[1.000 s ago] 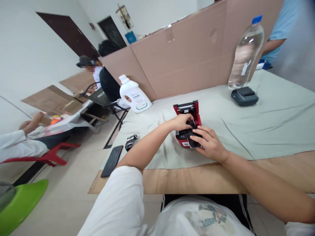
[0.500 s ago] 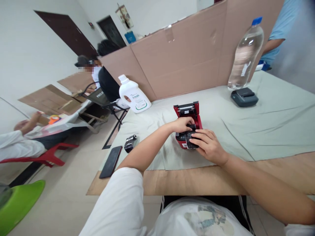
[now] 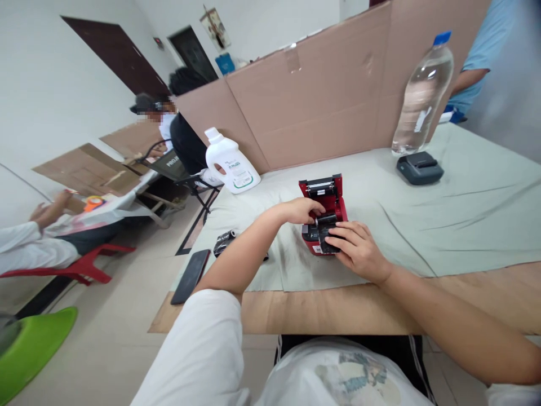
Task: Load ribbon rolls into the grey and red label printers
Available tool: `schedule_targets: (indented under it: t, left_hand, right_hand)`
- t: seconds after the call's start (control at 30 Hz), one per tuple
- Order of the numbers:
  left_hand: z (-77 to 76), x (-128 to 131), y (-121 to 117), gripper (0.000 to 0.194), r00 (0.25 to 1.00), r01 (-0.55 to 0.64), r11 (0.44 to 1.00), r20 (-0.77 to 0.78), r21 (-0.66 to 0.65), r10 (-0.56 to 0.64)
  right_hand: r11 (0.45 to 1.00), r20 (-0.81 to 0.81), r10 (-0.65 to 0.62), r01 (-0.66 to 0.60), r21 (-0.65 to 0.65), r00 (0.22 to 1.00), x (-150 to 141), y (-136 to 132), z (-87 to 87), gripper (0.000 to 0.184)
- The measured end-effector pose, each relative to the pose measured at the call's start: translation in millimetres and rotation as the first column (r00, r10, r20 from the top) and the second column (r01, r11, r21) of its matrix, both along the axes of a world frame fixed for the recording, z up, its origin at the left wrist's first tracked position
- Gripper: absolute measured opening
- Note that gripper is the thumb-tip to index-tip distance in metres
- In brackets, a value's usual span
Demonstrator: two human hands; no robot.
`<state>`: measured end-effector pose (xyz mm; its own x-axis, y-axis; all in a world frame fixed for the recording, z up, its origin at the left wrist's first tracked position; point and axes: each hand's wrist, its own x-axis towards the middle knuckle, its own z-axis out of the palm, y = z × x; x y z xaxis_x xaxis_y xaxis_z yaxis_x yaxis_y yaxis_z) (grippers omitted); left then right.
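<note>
A small red and black label printer [image 3: 313, 248] stands on the cloth with its lid [image 3: 320, 187] raised. Inside lies a black ribbon roll [image 3: 326, 218], set crosswise. The thumb and fingers of my left hand [image 3: 302, 211] close about the left end of this roll. My right hand [image 3: 359, 251] is closed on a flat black piece of ribbon [image 3: 328, 239] that hangs over the printer's front. Its fingers lie on top of the ribbon; the thumb is mostly hidden. A second black ribbon roll [image 3: 224, 242] lies left of the printer, partly behind my left forearm.
A phone [image 3: 190, 277] lies near the table's left edge. Behind stand a white jug [image 3: 232, 163] and a cardboard partition [image 3: 313, 101]. A clear bottle [image 3: 422, 101] and a dark grey device [image 3: 420, 168] are at the back right. Other people sit at the left and beyond the partition.
My left hand has shifted left and slightly up along the roll, leaving more of the roll in sight. My right hand stays almost still.
</note>
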<state>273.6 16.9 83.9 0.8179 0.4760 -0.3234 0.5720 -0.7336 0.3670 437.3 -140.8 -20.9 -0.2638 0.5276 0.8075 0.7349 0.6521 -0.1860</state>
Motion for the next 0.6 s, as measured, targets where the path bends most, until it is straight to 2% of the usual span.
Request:
schedule_targets:
  t: [0.1,0.17,0.37,0.6]
  left_hand:
    - [-5.0,9.7,-1.7,0.049,0.997,0.004,0.993,-0.074,0.119,0.005]
    - [-8.3,13.6,-2.6,0.048,0.996,0.042,0.988,-0.089,0.148,-0.029]
    - [-10.5,5.7,-5.0,0.039,0.996,0.082,0.962,-0.058,0.261,-0.069]
    - [-9.3,9.2,-6.7,0.047,0.999,0.008,0.964,-0.037,0.267,0.002]
  right_hand:
    - [1.000,-0.009,0.002,-0.002,0.013,1.000,-0.7,-0.3,0.4,0.025]
    - [1.000,-0.011,0.007,-0.007,0.015,1.000,-0.7,-0.5,0.3,0.026]
    - [1.000,-0.023,0.008,-0.007,0.027,1.000,-0.8,0.8,-0.3,0.025]
    - [1.000,-0.028,0.014,-0.013,0.010,1.000,0.4,1.2,-1.3,0.027]
